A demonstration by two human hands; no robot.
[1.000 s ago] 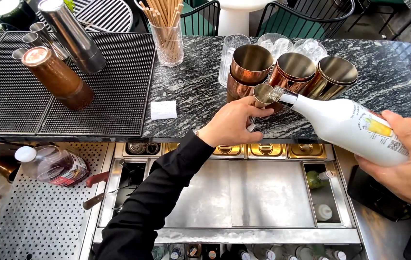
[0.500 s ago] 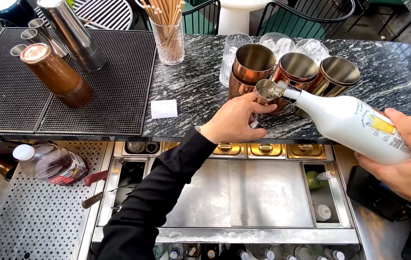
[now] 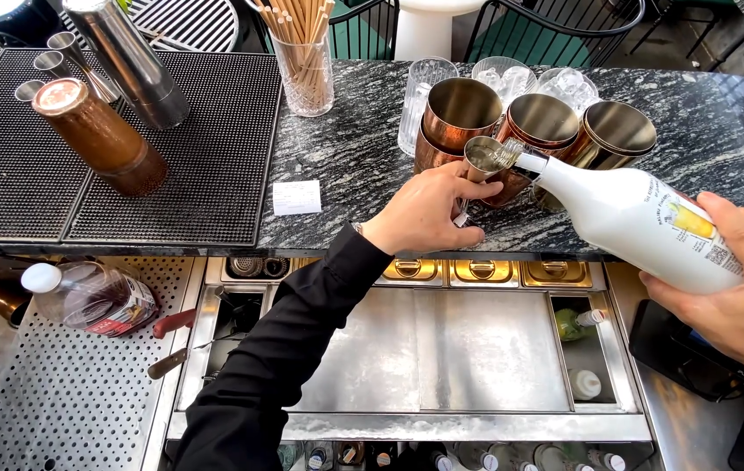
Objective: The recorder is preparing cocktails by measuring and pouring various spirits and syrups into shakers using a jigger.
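My left hand [image 3: 424, 214] has a tight grip on a small shiny metal cup [image 3: 482, 159] over the bumpy stone counter [image 3: 346, 166]; my right hand [image 3: 738, 288] grips a smooth white bottle [image 3: 629, 218], tipped to the cup

a white bottle [image 3: 629, 218] lies tilted at four o'clock from the frame's middle, neck toward ten o'clock; its label [image 3: 695, 222] is a small yellow patch with dark print and a square code patch beside it. a small white paper slip [image 3: 296, 197], rectangular, lies flat on the dark stone counter at ten o'clock. a clear bottle [image 3: 93, 296] with a white cap lies on its side at eight o'clock, wrapped in a red and dark label [image 3: 123, 307].
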